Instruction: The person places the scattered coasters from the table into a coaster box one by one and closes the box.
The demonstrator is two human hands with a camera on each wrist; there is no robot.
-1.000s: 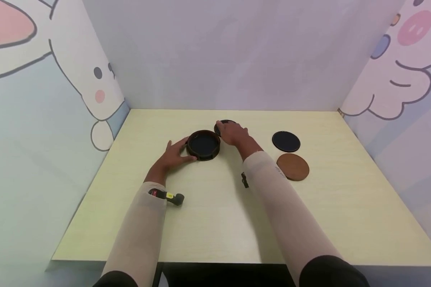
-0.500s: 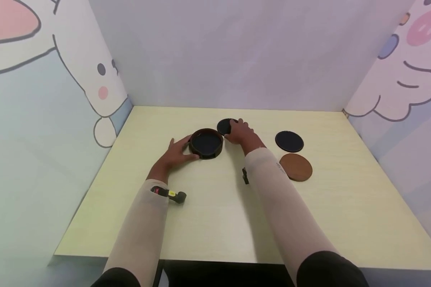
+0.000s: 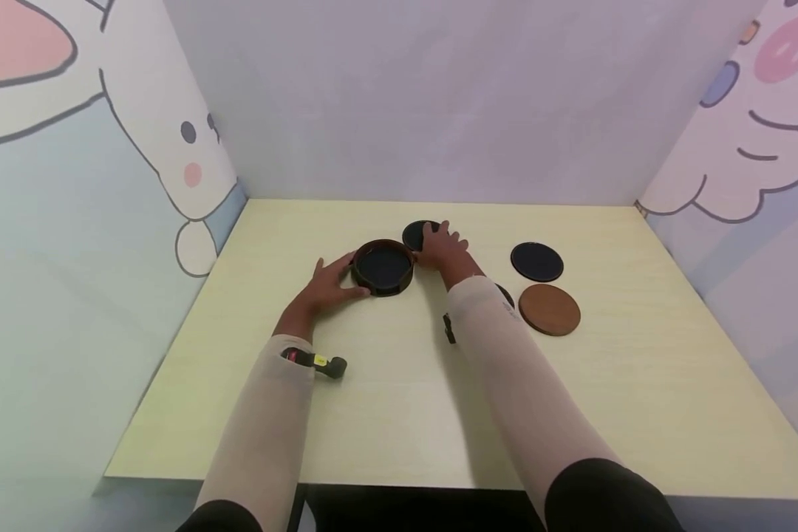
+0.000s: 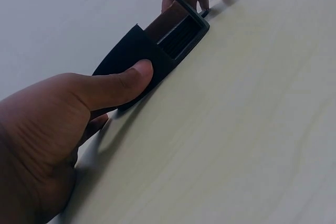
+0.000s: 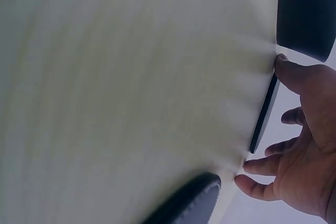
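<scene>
My left hand (image 3: 327, 287) grips the round black coaster holder (image 3: 383, 290) from its left side; in the left wrist view its thumb (image 4: 137, 77) presses the outer wall beside the cut-out. Brown shows on the holder's inside. Just behind and right of the holder, a round black coaster (image 3: 417, 235) lies flat on the table. My right hand (image 3: 442, 248) is over that coaster's right part, fingers spread. In the right wrist view the thumb (image 5: 295, 74) touches the coaster's edge near the holder, and the other fingers stand apart from one another.
To the right lie another black coaster (image 3: 537, 262) and a brown coaster (image 3: 549, 310). The edge of a further black disc (image 3: 507, 295) shows from behind my right sleeve. The pale table (image 3: 386, 414) meets walls at the back and sides.
My right hand has shifted slightly right across the coaster, uncovering its left part. A black disc's edge has come into view beside the right sleeve. My left hand keeps its place on the holder.
</scene>
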